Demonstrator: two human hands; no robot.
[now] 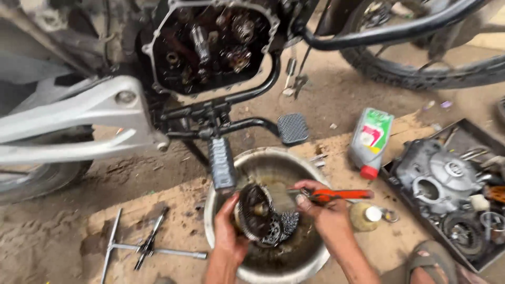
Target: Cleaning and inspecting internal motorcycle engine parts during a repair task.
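Left hand: grip is closing around the oily clutch assembly, tilted over the near metal basin; it is risking a slip.
Right hand: grip is clasping an orange-handled brush; scrubbing could be flicking grime.
Far: open engine case is gathering floor grit.

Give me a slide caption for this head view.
Left hand steadies a toothed clutch assembly over a metal basin; right hand brushes it.

Both forearms are bare and grimy; a sandal covers one foot.
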